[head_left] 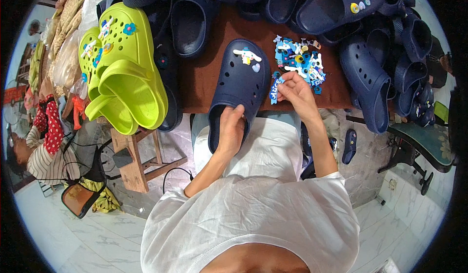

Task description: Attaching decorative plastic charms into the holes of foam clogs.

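A navy foam clog (234,78) lies in front of me at the table's near edge, its toe pointing away. Two charms sit in its holes: a white long-eared character charm (247,55) and a small pale heart. My left hand (231,129) grips the clog at its opening, the fingers partly inside and the thumb on the upper. Just right of the clog, my right hand (295,91) pinches a small blue charm with white lettering (276,90). Beyond that hand lies a pile of blue, white and yellow charms (298,58).
A brown cloth (214,29) covers the table. Lime green clogs with charms (131,78) stand at the left. More navy clogs (365,78) crowd the back and right. A wooden stool (130,165) is below left, a chair (419,144) at right. Another person (48,146) sits far left.
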`<action>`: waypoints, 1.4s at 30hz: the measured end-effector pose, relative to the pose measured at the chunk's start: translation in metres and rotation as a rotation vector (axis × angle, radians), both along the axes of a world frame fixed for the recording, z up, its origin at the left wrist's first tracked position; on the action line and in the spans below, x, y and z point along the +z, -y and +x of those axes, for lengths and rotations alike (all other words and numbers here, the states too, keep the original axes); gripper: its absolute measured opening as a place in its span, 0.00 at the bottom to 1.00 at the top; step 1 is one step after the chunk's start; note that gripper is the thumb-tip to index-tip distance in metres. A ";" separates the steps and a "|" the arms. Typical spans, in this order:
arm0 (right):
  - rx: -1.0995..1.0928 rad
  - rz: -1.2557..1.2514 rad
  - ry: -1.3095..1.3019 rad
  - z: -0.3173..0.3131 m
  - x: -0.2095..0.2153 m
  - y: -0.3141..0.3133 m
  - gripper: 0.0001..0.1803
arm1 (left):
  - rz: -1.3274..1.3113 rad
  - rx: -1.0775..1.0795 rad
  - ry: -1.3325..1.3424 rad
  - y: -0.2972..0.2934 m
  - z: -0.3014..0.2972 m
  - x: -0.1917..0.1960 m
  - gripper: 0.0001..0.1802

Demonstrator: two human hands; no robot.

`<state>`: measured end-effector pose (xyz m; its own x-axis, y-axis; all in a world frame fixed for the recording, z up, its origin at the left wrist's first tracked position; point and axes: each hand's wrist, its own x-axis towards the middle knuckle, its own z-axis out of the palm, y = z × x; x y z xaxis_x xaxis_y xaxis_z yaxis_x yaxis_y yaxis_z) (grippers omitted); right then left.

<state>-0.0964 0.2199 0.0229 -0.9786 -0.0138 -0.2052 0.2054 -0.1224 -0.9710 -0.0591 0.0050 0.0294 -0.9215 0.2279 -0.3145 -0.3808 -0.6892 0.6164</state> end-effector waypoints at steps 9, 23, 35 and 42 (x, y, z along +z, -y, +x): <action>0.053 -0.163 -0.025 0.006 -0.002 0.040 0.17 | -0.140 -0.025 0.050 -0.004 -0.007 0.016 0.21; 0.124 0.045 0.003 -0.001 0.004 0.032 0.12 | -0.189 0.007 0.103 -0.008 -0.003 0.016 0.08; 0.211 0.211 0.007 -0.012 0.001 0.031 0.11 | -0.240 0.055 0.129 -0.010 -0.007 0.016 0.11; -0.034 0.102 -0.076 0.008 -0.003 0.048 0.15 | -0.236 0.073 0.186 -0.015 -0.012 0.023 0.11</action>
